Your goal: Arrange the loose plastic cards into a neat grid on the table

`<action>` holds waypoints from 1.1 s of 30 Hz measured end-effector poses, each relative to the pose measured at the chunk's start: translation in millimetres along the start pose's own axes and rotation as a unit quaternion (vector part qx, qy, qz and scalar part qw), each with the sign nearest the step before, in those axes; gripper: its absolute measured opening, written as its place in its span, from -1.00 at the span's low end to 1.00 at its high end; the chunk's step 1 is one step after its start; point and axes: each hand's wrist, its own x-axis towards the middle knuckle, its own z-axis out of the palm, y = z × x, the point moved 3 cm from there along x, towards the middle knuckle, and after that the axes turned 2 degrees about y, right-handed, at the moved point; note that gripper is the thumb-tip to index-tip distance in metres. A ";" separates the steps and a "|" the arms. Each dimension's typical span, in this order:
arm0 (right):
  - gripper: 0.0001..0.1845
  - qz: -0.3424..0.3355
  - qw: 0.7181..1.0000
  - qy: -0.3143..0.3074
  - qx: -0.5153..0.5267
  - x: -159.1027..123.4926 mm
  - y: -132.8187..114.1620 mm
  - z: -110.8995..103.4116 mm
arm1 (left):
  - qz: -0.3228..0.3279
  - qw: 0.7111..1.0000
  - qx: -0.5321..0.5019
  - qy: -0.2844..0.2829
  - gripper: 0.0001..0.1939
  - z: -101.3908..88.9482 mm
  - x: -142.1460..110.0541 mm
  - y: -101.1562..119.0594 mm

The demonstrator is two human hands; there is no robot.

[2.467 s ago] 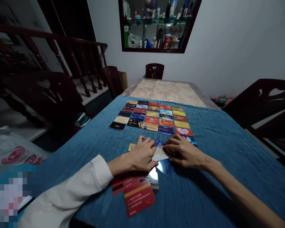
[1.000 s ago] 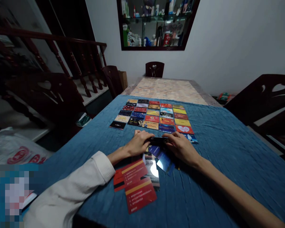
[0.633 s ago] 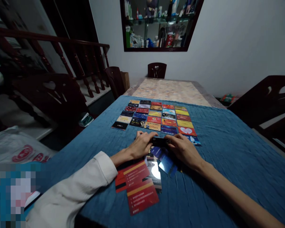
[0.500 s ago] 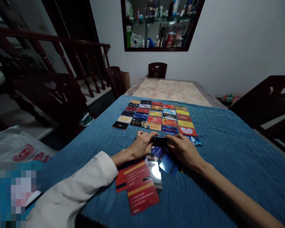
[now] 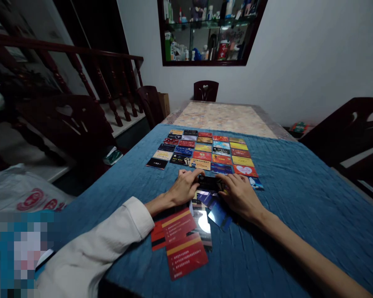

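Observation:
Between my two hands is a black card [image 5: 208, 182], tilted up so its printed face shows. My left hand [image 5: 184, 187] pinches its left end between thumb and fingers. At its right end, my right hand [image 5: 240, 193] has its fingers closed on the card. Just beyond lie several cards in rows, among them a dark blue card [image 5: 221, 168] and a red card with a pink heart [image 5: 245, 171]. Under and in front of my hands is a loose spread: blue cards [image 5: 220, 215], a silvery card [image 5: 202, 223] with glare on it, and red cards [image 5: 187, 255].
A blue cloth [image 5: 286, 198] covers the near part of the table; the far end shows a patterned top [image 5: 224, 117]. Dark wooden chairs [image 5: 206, 90] stand around it. A white plastic bag [image 5: 27, 190] is at the left, near a wooden railing [image 5: 81, 53].
The black card has tipped so more of its face shows. Both hands keep hold of it and have shifted only slightly, with my right fingers moved a little along its edge.

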 end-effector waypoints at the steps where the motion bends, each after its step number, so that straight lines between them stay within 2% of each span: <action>1: -0.52 -0.001 1.000 0.006 -0.002 -0.1 0.2 0.1 | -0.002 1.000 -0.004 0.002 -0.62 -0.6 0.1 0.1; 9: -0.53 -0.011 0.999 0.031 -0.015 -0.3 2.3 -0.3 | -0.013 1.000 -0.013 0.002 -0.61 -2.2 1.2 0.8; 16: -0.60 -0.026 0.997 0.072 -0.026 -0.1 2.2 -5.8 | 0.007 1.000 0.011 -0.003 -0.59 -0.4 -0.8 -3.6; 27: -0.52 -0.050 0.996 0.072 -0.018 7.8 -1.7 -11.3 | 0.080 0.987 0.141 0.016 -0.45 -11.4 -3.1 3.2; 33: -0.47 -0.045 0.998 0.044 0.009 17.6 -4.9 -8.2 | 0.099 0.977 0.190 0.024 -0.42 -21.9 -4.6 -2.1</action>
